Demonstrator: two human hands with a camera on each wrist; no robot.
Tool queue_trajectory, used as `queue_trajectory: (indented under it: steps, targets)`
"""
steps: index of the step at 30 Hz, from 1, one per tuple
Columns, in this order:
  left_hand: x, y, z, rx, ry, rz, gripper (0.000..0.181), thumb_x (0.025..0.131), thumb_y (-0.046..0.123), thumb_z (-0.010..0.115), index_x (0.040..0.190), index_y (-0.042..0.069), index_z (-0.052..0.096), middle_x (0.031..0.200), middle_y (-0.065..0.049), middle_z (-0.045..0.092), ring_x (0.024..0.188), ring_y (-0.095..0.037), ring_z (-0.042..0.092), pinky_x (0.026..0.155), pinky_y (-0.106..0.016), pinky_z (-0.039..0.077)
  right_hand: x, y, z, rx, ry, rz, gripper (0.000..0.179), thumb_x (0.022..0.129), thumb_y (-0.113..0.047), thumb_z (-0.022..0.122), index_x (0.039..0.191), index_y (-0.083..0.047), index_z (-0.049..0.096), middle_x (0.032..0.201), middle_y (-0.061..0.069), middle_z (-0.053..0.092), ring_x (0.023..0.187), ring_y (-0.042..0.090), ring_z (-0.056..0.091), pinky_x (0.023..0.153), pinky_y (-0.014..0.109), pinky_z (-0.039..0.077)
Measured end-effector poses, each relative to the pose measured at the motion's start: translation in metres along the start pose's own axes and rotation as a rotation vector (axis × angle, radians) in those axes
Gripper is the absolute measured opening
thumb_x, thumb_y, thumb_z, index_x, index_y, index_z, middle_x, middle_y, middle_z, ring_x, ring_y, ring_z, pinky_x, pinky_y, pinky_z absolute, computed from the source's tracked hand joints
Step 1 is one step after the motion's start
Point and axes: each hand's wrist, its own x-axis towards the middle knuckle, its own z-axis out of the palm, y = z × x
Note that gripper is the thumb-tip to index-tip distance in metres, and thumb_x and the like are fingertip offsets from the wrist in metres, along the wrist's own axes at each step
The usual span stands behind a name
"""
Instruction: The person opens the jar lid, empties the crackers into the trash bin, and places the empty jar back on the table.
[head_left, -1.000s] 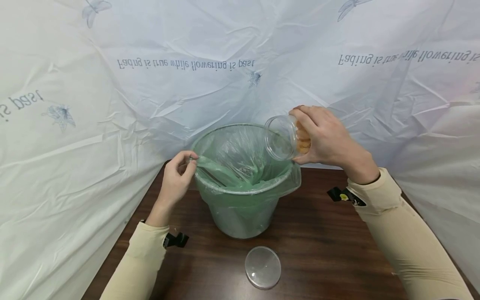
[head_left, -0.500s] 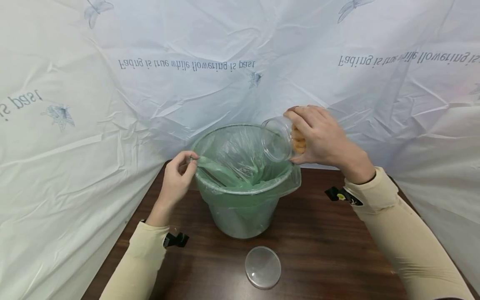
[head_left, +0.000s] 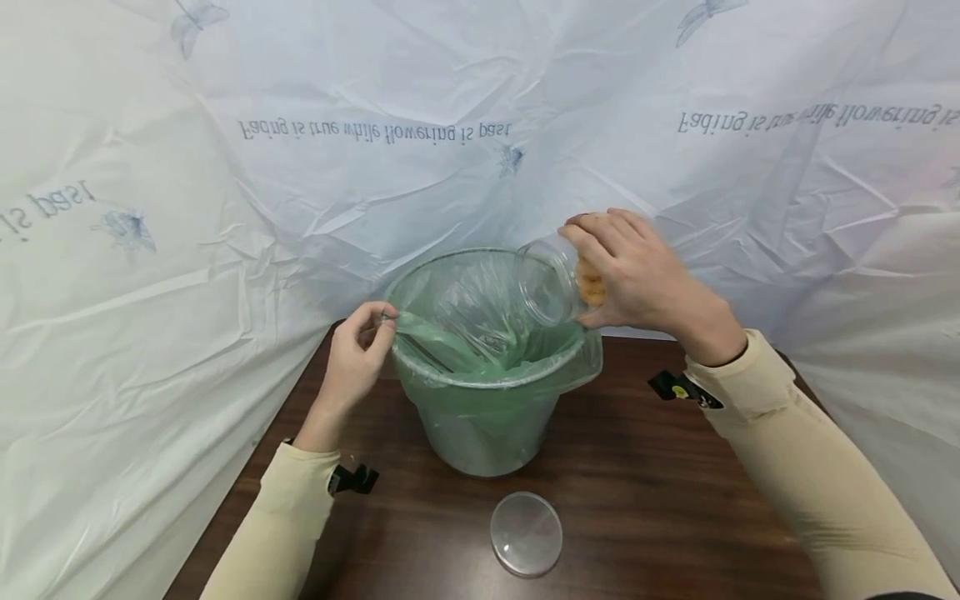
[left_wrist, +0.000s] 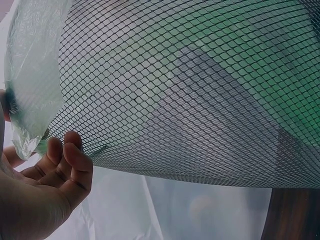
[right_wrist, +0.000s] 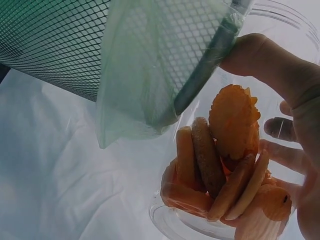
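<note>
A mesh wastebasket (head_left: 468,450), lined with a green trash bag (head_left: 438,342), stands upright on the table. At its left rim my left hand (head_left: 351,358) pinches the bag's edge; in the left wrist view the thumb side is partly behind the film. My right hand (head_left: 637,279) grips a clear plastic jar (head_left: 542,292) tilted over the right rim, its open mouth toward the basket. Orange-brown cookie-like pieces (right_wrist: 232,120) lie at the jar's bottom end in the right wrist view. The thumb is close to the rim there.
A clear round lid (head_left: 527,533) lies on the dark wooden table (head_left: 637,492) in front of the basket. White printed plastic sheeting (head_left: 360,192) hangs behind and at both sides. The bag's loose edge (head_left: 588,362) juts out at the right.
My right hand has shifted slightly left with the jar, bringing its mouth further over the basket. The left hand keeps its place at the bag's edge, and the lid has not moved.
</note>
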Motion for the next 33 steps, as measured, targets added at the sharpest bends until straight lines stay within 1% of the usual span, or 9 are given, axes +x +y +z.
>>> queue_trajectory:
  steps: [6,11,18,24,28,31,33]
  targets:
    - [-0.0001,-0.0018,0.0003,-0.012,0.004,0.009,0.018,0.097,0.003,0.049,0.106,-0.005,0.062,0.066,-0.003,0.042,0.046,-0.007,0.035,0.045,-0.027,0.035,0.0018,-0.0006,0.0004,-0.018,-0.024,-0.018,0.125,0.031,-0.050,0.096,0.135,0.000,0.047,0.126,0.021,0.055,0.115,0.037,0.051,0.101,0.054,0.038]
    - [-0.0010,-0.0032,0.0009,-0.024,-0.006,0.000,0.017,0.096,0.003,0.050,0.106,-0.005,0.062,0.065,-0.003,0.043,0.047,-0.007,0.036,0.045,-0.027,0.036,0.0002,-0.0019,0.0020,-0.019,-0.040,-0.024,0.123,0.033,-0.049,0.095,0.135,0.000,0.047,0.126,0.022,0.055,0.115,0.037,0.051,0.102,0.054,0.037]
    - [-0.0012,-0.0039,0.0010,-0.027,-0.013,-0.009,0.018,0.096,0.005,0.050,0.106,-0.004,0.062,0.066,-0.003,0.043,0.048,-0.008,0.037,0.046,-0.027,0.037,0.0005,-0.0037,0.0026,-0.028,-0.053,-0.029,0.125,0.032,-0.051,0.096,0.135,-0.001,0.047,0.128,0.021,0.054,0.116,0.037,0.051,0.102,0.055,0.037]
    - [-0.0029,-0.0040,-0.0005,-0.026,0.002,-0.002,0.018,0.096,0.004,0.050,0.106,-0.005,0.062,0.066,-0.003,0.042,0.049,-0.007,0.037,0.046,-0.027,0.036,0.0049,-0.0063,0.0031,-0.045,-0.042,-0.058,0.123,0.035,-0.050,0.095,0.136,-0.001,0.046,0.127,0.020,0.055,0.113,0.038,0.052,0.102,0.055,0.038]
    - [-0.0017,-0.0046,-0.0009,-0.025,0.008,0.012,0.019,0.096,0.004,0.050,0.107,-0.005,0.062,0.067,-0.002,0.042,0.049,-0.007,0.037,0.046,-0.026,0.036,0.0068,-0.0064,0.0036,-0.056,-0.023,-0.069,0.113,0.040,-0.044,0.093,0.133,0.000,0.048,0.125,0.020,0.056,0.111,0.038,0.053,0.101,0.056,0.039]
    - [-0.0010,-0.0055,-0.0002,-0.029,0.007,0.021,0.019,0.096,0.004,0.050,0.106,-0.005,0.062,0.067,-0.002,0.043,0.049,-0.007,0.038,0.047,-0.026,0.036,0.0066,-0.0065,0.0036,-0.054,-0.030,-0.068,0.110,0.041,-0.043,0.091,0.133,0.000,0.048,0.124,0.020,0.056,0.112,0.039,0.053,0.101,0.056,0.039]
    - [-0.0007,-0.0062,0.0004,-0.033,0.010,0.027,0.019,0.095,0.004,0.050,0.106,-0.006,0.062,0.068,-0.002,0.043,0.050,-0.007,0.039,0.047,-0.026,0.037,0.0069,-0.0065,0.0030,-0.054,-0.045,-0.071,0.113,0.040,-0.045,0.092,0.134,0.000,0.047,0.125,0.021,0.055,0.113,0.039,0.052,0.101,0.056,0.038]
